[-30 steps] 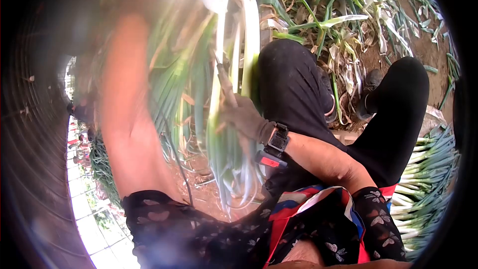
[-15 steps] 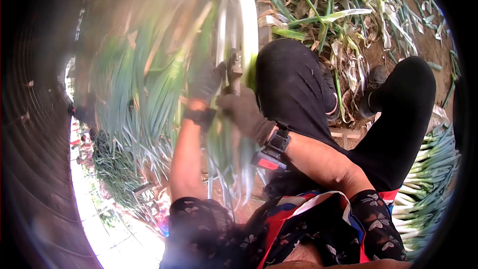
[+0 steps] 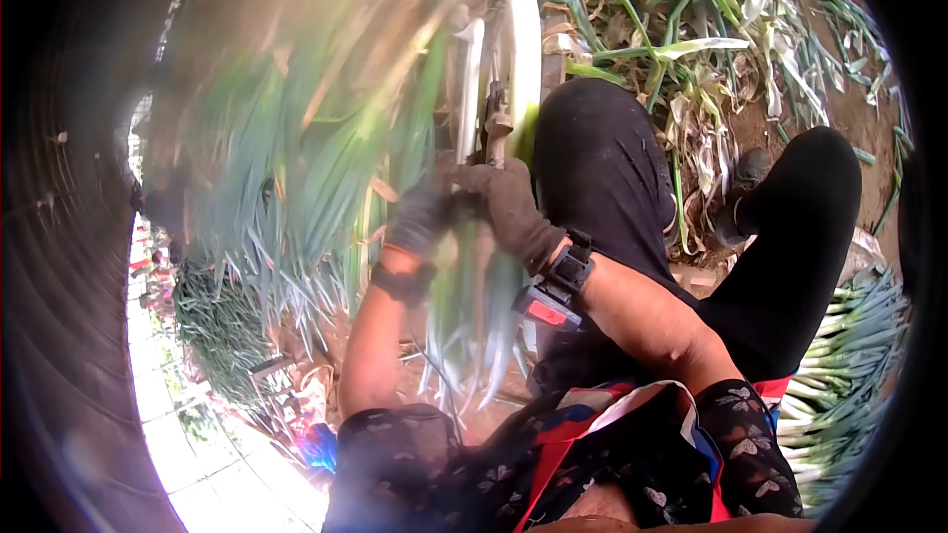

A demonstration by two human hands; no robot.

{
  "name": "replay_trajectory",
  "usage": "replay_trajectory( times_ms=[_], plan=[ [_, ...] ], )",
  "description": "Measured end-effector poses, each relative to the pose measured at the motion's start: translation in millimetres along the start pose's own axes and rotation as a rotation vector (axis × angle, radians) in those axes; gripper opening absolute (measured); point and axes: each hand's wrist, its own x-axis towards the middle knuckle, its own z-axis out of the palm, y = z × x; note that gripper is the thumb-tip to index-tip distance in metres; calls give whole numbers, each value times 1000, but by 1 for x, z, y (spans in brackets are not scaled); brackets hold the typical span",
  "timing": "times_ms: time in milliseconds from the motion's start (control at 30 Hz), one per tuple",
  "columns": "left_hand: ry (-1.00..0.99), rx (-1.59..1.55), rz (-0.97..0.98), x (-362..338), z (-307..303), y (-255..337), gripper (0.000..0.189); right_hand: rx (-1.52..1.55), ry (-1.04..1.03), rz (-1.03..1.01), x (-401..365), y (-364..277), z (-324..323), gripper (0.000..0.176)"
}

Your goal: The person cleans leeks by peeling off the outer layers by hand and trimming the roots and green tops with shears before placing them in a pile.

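My left hand (image 3: 423,209), in a dark glove and blurred, is closed around a leek, whose white stalk (image 3: 471,89) points up while green leaves (image 3: 456,326) hang below. Beside it, touching or nearly so, my gloved right hand (image 3: 511,212) is closed on a slim metal tool (image 3: 499,128) with a nozzle-like tip. The tool stands upright between that stalk and a thicker white leek stalk (image 3: 524,44) by my knee. My finger details are partly smeared. A dark wristband with a black-and-red device (image 3: 549,309) sits at my right wrist.
Many long leek leaves (image 3: 286,158) fill the left side. Discarded leaves and peelings (image 3: 691,89) litter the ground at the upper right. A pile of leeks with white stalks (image 3: 839,375) lies at the lower right. My bent knees (image 3: 592,158) are close to my right hand.
My left hand has come lower and closer to my right hand. My right hand and the tool sit slightly further right in view, as the whole scene has shifted a little.
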Motion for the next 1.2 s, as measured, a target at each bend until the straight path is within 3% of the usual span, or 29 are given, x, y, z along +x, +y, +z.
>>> replay_trajectory(
  times_ms=[33, 100, 200, 267, 367, 467, 533, 633, 767, 933, 1033, 1133, 1200],
  plan=[
    [-77, 224, 10, 2, -18, 4, 24, -9, 8, 36, -3, -3, 3, 21],
    [494, 295, -21, -9, -33, -10, 20, -159, -1, 82, 1, 9, -1, 30],
    [622, 429, -321, 7, -62, -33, 42, -345, -120, 103, 2, 26, 1, 36],
    [398, 372, -611, 27, -65, -61, 53, -465, -202, 83, -1, 30, 4, 37],
    [455, 394, -477, 37, -56, -83, 61, -570, -254, 103, -6, 30, 6, 36],
    [362, 285, -430, 39, -62, -90, 66, -487, -254, 206, -2, 30, 5, 33],
    [365, 185, -419, 44, -72, -93, 64, -392, -239, 224, 0, 34, 3, 29],
    [384, 91, -413, 50, -62, -98, 55, -518, -215, 307, 0, 29, -1, 26],
    [458, 41, -430, 47, -57, -80, 49, -571, -224, 263, -2, 39, -3, 26],
    [268, -138, -395, 43, -67, -98, 42, -589, -210, 218, -7, 40, -2, 24],
    [202, -287, -378, 43, -72, -102, 38, -260, -151, 217, -10, 39, -2, 17],
    [187, -450, -338, 40, -83, -95, 36, -530, -182, 130, -15, 45, -9, 24],
    [156, -610, -354, 39, -89, -86, 36, -540, -186, 97, -37, 32, -4, 31]
  ],
)
